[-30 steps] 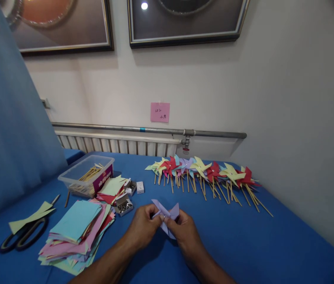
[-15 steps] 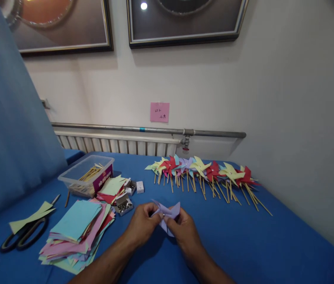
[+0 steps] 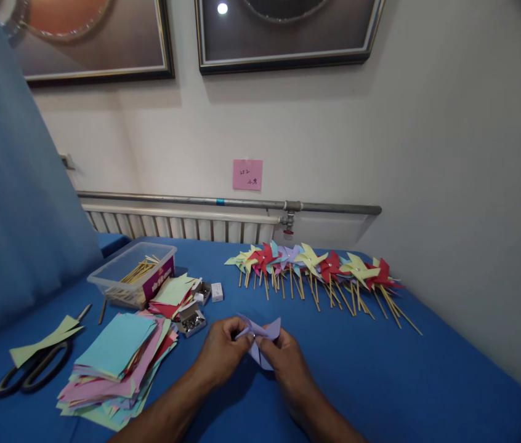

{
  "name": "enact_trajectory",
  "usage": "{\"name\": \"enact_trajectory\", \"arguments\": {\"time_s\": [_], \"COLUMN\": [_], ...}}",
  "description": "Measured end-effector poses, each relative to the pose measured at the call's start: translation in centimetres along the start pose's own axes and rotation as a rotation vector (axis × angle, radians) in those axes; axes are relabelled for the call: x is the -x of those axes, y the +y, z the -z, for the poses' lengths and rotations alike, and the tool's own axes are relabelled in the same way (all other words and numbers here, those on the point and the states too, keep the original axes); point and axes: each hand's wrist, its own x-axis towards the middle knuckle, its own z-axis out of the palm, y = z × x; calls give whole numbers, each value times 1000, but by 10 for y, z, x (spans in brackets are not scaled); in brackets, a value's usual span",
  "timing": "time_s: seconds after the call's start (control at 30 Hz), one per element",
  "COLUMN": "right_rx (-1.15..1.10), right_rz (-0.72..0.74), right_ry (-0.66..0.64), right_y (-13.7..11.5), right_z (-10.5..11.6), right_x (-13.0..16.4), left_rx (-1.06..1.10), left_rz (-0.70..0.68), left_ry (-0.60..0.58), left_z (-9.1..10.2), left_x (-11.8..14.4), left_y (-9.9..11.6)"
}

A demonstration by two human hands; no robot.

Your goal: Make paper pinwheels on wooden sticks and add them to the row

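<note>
Fingers of left hand [image 3: 221, 352] and right hand [image 3: 283, 360] pinched tight on the lilac paper pinwheel [image 3: 263, 335] between them

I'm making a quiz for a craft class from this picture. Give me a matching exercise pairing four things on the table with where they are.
1. lilac paper piece
2. scissors
3. finished pinwheels
4. clear box of sticks

a. far left edge of the table
b. row near the wall
c. between both hands
d. behind the stack of coloured paper squares

Pairs: 1-c, 2-a, 3-b, 4-d

Soft indoor light, dark vignetted corners
</note>
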Motion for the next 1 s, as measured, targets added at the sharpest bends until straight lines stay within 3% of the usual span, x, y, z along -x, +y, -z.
{"name": "enact_trajectory", "arguments": {"time_s": [0.3,0.8,1.0], "right_rx": [-30,2,26], "right_rz": [13,-9,-8], "right_ry": [-93,50,32], "right_y": [2,19,24], "right_z": [2,2,4], "right_x": [2,-11,-14], "left_rx": [36,144,242], "left_rz": [15,28,135], "left_ry": [24,10,-19], "left_z": [-1,-2,-3], "left_x": [-1,-1,-1], "left_y": [-3,-2,1]}}
